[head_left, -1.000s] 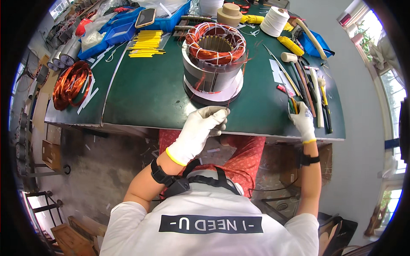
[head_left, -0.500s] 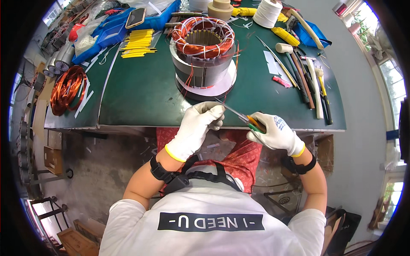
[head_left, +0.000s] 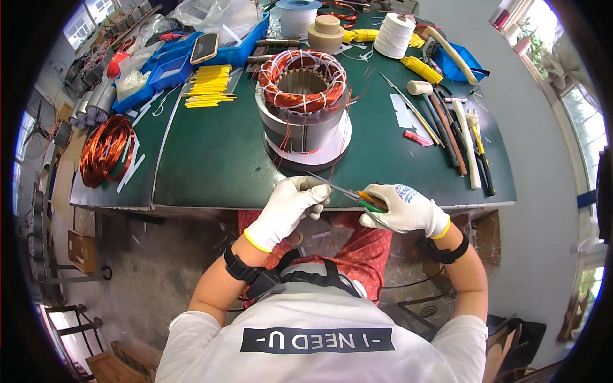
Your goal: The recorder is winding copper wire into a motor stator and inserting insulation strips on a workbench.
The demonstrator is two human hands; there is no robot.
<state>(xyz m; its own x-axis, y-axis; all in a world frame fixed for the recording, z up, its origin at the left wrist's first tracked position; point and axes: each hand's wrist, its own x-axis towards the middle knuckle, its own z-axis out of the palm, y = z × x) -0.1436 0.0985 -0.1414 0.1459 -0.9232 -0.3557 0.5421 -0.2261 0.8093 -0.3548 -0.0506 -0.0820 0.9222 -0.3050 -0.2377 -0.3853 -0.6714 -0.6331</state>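
A stator stands on a round base at the table's middle, its ring of copper-red windings bound with white cord. Thin red lead wires hang down its near side. Close in front of it, my gloved left hand is closed in a pinch at the lower end of one thin red wire. My gloved right hand grips scissors with orange and green handles. Their long grey blades point left, passing by my left fingertips. Whether the blades touch the wire is too fine to tell.
Yellow strips and a copper wire coil lie to the left. Mallets and rods lie at the right, by a red-pink cutter. Behind are a white thread spool, blue bins and a phone.
The view has shifted, so the table and stator sit slightly lower in the picture. Both hands keep nearly the same pose, with the scissors still by my left fingertips.
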